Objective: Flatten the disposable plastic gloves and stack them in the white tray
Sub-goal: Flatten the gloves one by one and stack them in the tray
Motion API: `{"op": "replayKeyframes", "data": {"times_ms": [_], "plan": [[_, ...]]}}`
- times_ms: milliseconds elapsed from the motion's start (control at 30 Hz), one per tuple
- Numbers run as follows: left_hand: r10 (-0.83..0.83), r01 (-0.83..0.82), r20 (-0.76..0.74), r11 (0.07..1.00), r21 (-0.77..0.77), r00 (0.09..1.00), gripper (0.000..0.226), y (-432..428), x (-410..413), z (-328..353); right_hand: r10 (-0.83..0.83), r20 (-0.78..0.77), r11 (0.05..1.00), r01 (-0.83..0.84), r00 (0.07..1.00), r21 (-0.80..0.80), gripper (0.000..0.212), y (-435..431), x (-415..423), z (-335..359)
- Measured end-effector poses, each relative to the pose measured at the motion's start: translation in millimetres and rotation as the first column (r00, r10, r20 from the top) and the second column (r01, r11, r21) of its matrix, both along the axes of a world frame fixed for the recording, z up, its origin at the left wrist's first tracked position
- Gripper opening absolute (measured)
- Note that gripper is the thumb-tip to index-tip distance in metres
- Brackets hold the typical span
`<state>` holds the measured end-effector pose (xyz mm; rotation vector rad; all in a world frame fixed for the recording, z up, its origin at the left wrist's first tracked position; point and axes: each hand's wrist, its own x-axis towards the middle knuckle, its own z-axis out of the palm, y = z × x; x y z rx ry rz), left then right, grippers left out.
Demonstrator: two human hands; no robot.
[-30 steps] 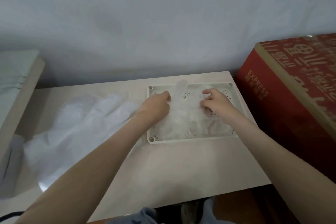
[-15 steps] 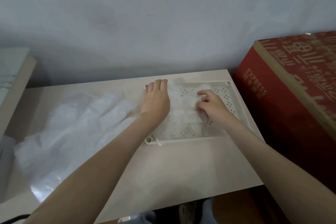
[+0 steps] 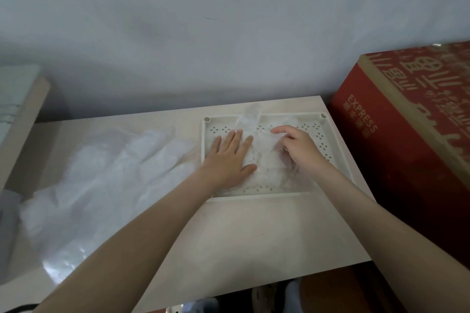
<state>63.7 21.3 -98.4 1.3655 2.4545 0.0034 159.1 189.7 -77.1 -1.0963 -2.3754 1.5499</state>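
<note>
Tabletop (image 3: 254, 236) tray (image 3: 279, 194), gloves (image 3: 263, 160) under hands (image 3: 229, 157) (image 3: 301, 151)

Both bare forearms reach in from the near edge and angle toward each other. The left hand (image 3: 230, 157) lies palm down, fingers straight and slightly spread, pointing to the far side, thumb out to the right. The right hand (image 3: 300, 148) is arched, knuckles up, with its fingers (image 3: 279, 130) curled leftward, pinching the gloves (image 3: 264, 164) against the thumb.
</note>
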Motion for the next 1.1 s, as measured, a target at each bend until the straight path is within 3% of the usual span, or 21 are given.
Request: {"op": "replayKeyframes", "data": {"times_ms": [167,367,533,767,933,1100], "plan": [[0.005,-0.004,0.058,1.000,-0.029,0.998,0.068,5.0,-0.4,-0.9,-0.009,0.002,0.999,0.009,1.000,-0.036,0.046,3.6,-0.3,2.1],[-0.013,0.015,0.031,0.998,-0.065,0.999,0.071,6.1,-2.0,-4.2,-0.055,-0.037,0.978,0.046,0.998,-0.205,0.033,16.5,0.9,5.6],[-0.005,0.005,0.013,0.998,-0.068,1.000,0.072,7.4,-1.2,-6.1,0.040,-0.041,0.986,-0.047,0.998,-0.161,0.057,6.6,-4.6,4.7],[-0.003,0.006,0.035,0.996,-0.094,0.999,0.073,8.5,-2.4,-2.1,-0.028,-0.021,0.988,0.024,0.999,-0.155,0.041,15.9,-3.0,5.6],[-0.013,0.017,0.036,0.995,-0.101,0.999,0.074,9.2,-3.5,-3.3,-0.082,-0.085,0.957,0.054,0.993,-0.284,0.041,29.5,5.8,8.0],[-0.017,0.021,0.035,0.995,-0.100,0.999,0.074,8.5,-4.1,-4.7,-0.219,-0.210,0.858,0.085,0.953,-0.507,0.051,33.2,4.9,16.6]]}}
